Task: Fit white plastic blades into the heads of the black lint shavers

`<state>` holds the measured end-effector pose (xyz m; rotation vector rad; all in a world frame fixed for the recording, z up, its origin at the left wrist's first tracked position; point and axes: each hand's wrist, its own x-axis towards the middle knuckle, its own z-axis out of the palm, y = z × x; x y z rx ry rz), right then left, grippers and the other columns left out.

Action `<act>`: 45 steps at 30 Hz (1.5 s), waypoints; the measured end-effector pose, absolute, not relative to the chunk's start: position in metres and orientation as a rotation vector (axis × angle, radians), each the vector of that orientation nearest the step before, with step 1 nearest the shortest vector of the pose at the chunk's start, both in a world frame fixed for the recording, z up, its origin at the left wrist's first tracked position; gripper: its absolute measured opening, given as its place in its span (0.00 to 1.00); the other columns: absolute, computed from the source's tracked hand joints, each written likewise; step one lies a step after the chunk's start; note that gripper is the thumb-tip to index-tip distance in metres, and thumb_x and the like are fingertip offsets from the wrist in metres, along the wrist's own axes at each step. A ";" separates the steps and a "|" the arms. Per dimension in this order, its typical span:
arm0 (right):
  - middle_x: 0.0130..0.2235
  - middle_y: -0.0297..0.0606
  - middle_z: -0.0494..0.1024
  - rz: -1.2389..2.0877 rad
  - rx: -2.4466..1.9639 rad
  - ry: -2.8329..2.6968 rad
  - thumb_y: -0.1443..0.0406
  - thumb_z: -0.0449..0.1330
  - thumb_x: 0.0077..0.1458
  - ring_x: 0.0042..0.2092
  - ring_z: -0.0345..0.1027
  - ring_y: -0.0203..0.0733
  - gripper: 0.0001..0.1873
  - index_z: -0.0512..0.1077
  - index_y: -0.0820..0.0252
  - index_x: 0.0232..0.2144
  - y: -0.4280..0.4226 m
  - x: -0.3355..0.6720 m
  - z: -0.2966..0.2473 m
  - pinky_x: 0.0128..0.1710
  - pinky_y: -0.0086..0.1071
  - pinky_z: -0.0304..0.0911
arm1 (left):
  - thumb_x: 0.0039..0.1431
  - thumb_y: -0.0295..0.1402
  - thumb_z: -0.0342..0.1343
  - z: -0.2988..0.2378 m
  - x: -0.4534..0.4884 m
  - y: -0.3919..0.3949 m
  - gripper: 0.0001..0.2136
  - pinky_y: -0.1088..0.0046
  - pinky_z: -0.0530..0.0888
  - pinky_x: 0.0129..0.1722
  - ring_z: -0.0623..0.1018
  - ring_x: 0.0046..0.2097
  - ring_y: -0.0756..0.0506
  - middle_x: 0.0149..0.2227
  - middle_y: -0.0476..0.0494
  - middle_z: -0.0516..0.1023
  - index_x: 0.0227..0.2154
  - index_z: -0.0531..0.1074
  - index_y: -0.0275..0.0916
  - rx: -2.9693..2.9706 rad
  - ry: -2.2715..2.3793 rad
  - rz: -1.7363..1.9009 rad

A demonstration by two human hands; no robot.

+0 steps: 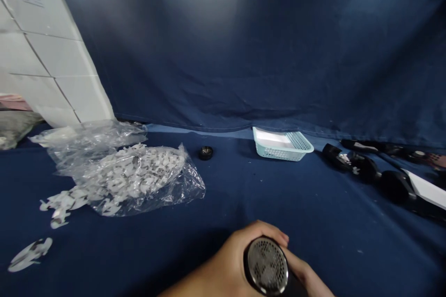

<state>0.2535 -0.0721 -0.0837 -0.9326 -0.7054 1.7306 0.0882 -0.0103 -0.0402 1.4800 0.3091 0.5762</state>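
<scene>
White panels (52, 51) at ten o'clock, seamed with dark lines, with a slanting edge against the dark blue curtain (251, 55), hung from eleven round to two o'clock. At eight o'clock, one pale flat piece (22, 261), well apart from the rest. Toward nine o'clock, a clear plastic bag (191, 190), heaped with small white pieces (142, 171), some spilled past its left end onto dark blue cloth (216, 204). Just beyond the bag's right edge, near the middle of the view toward half past seven, a small round black cup (206, 152). From there across to three o'clock, a good width of cloth, then a pale green basket (283, 154) near the curtain's foot, with something white inside. Nearer, a broad stretch of cloth from seven o'clock round to four, with room on either side of the hands. Farther out past three, black parts (365, 168) and a white flat strip (424, 189), bounding the right side.

At five o'clock, left hand (239, 250) curled round a dark device (268, 264), with fingers over its far side and a round perforated metal face turned toward the camera. Right hand (301, 267) at the device's right side, with fingers mostly hidden; cannot tell whether gripping or merely touching.
</scene>
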 end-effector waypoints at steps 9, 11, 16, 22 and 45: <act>0.31 0.48 0.83 2.161 -0.665 -0.363 0.44 0.40 0.63 0.30 0.79 0.42 0.39 0.76 0.71 0.45 -0.066 0.261 -0.064 0.34 0.30 0.68 | 0.49 0.41 0.68 -0.057 0.088 0.000 0.31 0.54 0.65 0.57 0.73 0.53 0.37 0.51 0.39 0.74 0.55 0.66 0.41 1.411 0.659 0.793; 0.31 0.50 0.84 2.177 -0.624 -0.349 0.44 0.38 0.63 0.31 0.79 0.42 0.40 0.76 0.71 0.46 -0.067 0.261 -0.061 0.34 0.30 0.68 | 0.50 0.41 0.66 -0.058 0.088 0.003 0.30 0.54 0.65 0.56 0.74 0.52 0.37 0.52 0.39 0.74 0.56 0.65 0.41 1.386 0.693 0.832; 0.34 0.49 0.84 2.152 -0.582 -0.346 0.49 0.44 0.64 0.35 0.80 0.43 0.34 0.77 0.74 0.44 -0.068 0.258 -0.060 0.37 0.30 0.68 | 0.56 0.40 0.62 -0.054 0.086 0.010 0.24 0.56 0.65 0.57 0.73 0.54 0.38 0.51 0.38 0.75 0.54 0.67 0.40 1.316 0.670 0.899; 0.42 0.47 0.83 2.052 -0.636 -0.491 0.51 0.55 0.59 0.36 0.80 0.42 0.28 0.71 0.65 0.52 -0.067 0.265 -0.068 0.38 0.30 0.68 | 0.53 0.41 0.65 -0.053 0.081 0.015 0.31 0.52 0.65 0.56 0.72 0.55 0.36 0.55 0.36 0.71 0.58 0.62 0.40 1.310 0.556 0.819; 0.46 0.41 0.78 1.741 -0.726 -0.959 0.52 0.69 0.41 0.49 0.71 0.49 0.41 0.64 0.50 0.58 -0.071 0.268 -0.063 0.48 0.36 0.62 | 0.46 0.44 0.69 -0.052 0.078 0.008 0.34 0.66 0.71 0.39 0.73 0.49 0.37 0.51 0.37 0.72 0.56 0.67 0.46 1.112 0.380 0.641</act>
